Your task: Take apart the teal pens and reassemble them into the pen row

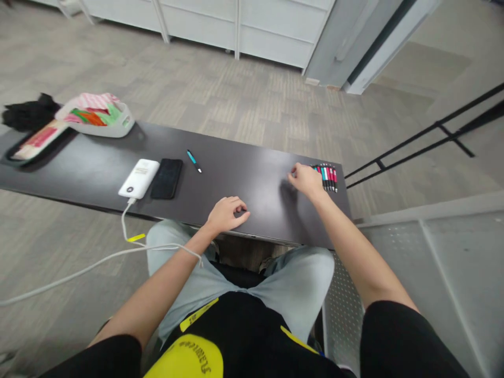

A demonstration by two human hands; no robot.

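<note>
My left hand (227, 214) rests on the near edge of the dark table (252, 163), fingers loosely bent and thumb apart, holding nothing. Over the table's right part, my right hand (306, 179) is closed with its fingers curled down. Whatever it may hold is hidden. Just beside it lies a row of several pens (329, 178) in teal, white, red and pink with black grips, partly covered by the hand. A single teal and black pen (193, 161) lies apart, beyond my left hand.
A black phone (167, 179) and a white power bank (139, 179) with a white cable (125, 223) lie to the left. Farther left are a white basket (114, 128) with colourful packets, a dark tray (29, 157) and a black bag (29, 113). A black metal rail (425, 128) stands at right.
</note>
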